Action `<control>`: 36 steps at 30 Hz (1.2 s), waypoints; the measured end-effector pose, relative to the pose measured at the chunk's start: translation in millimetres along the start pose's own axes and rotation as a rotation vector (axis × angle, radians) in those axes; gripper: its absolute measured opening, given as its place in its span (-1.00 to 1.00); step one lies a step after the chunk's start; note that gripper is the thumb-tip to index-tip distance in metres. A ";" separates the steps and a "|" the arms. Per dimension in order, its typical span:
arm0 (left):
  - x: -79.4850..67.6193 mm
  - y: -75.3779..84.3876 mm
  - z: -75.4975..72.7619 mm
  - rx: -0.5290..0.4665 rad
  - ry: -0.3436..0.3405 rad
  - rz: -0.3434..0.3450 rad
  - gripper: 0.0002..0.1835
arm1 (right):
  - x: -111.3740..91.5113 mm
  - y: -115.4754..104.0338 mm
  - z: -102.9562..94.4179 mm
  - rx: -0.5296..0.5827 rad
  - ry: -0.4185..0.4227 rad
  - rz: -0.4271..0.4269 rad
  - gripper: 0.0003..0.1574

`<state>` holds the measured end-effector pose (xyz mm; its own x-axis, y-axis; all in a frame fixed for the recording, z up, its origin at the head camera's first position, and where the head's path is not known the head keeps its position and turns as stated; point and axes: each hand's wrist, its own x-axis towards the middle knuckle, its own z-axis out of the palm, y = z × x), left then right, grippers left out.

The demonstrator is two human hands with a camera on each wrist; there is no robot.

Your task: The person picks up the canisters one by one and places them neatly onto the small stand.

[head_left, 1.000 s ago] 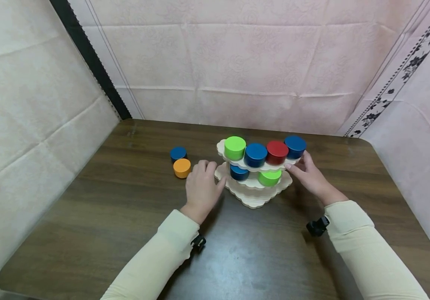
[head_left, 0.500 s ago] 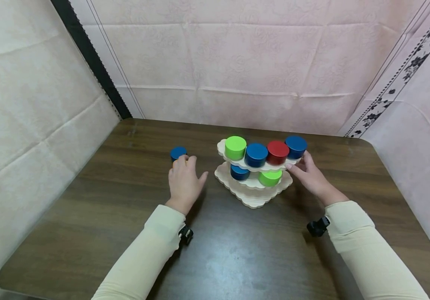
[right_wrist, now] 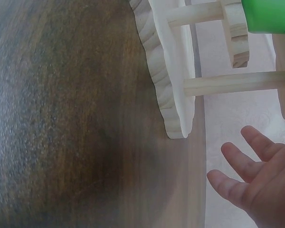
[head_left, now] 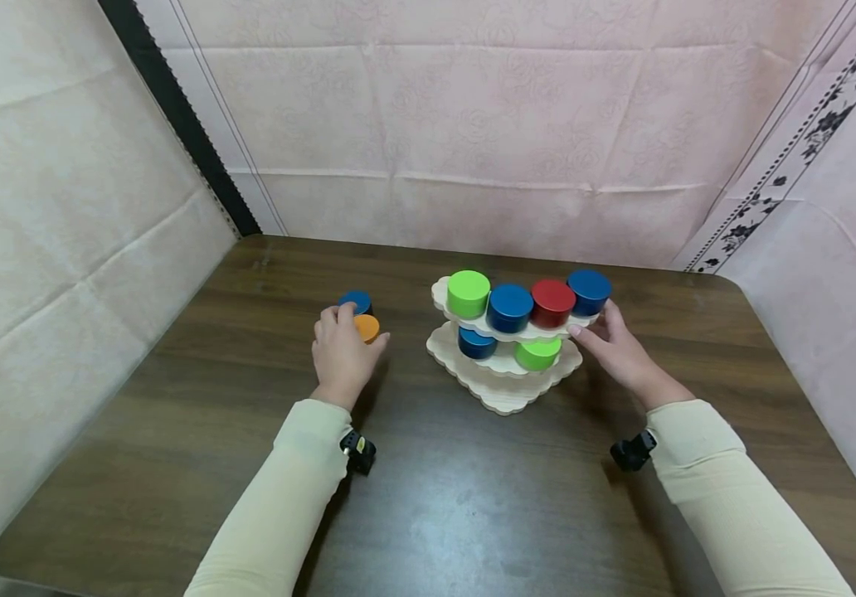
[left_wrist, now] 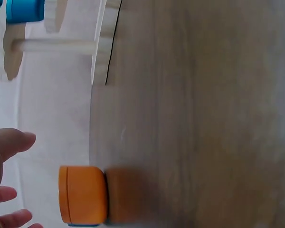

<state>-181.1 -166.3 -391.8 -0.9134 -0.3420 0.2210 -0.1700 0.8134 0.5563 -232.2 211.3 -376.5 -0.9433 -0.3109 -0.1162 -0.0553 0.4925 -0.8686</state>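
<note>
My left hand hovers with spread fingers beside a short round orange jar, partly covering it in the head view. In the left wrist view the thumb and fingers stand apart, on either side of the orange jar and away from its wall. Behind it stands a blue jar. My right hand pinches the right corner of the top shelf of a pale wooden tiered stand. Its other fingers hang free in the right wrist view, where the pinch itself is mostly out of frame.
The top shelf carries a green jar, two blue jars and a red jar. Lower down sit a blue jar and a green jar. Pale cloth hangs behind the brown table.
My left hand has moved left from beside the stand, passing over the orange jar to its near-left side. My right hand and the stand have stayed where they were.
</note>
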 end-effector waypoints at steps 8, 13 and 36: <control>7.6 -10.2 -1.3 -0.138 -0.093 -0.122 -0.17 | 0.6 0.6 0.6 0.011 0.007 -0.015 0.09; 10.7 -12.9 -0.8 -0.171 -0.139 -0.178 -0.12 | 1.3 1.0 0.5 0.012 0.005 -0.025 0.09; 18.7 -24.4 8.5 -0.206 -0.237 -0.324 -0.13 | 1.8 2.7 -0.1 0.005 0.015 -0.028 0.06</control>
<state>-197.2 -188.5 -408.1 -0.8888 -0.4266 -0.1673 -0.4060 0.5636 0.7194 -234.1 212.1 -379.0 -0.9461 -0.3125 -0.0848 -0.0802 0.4799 -0.8736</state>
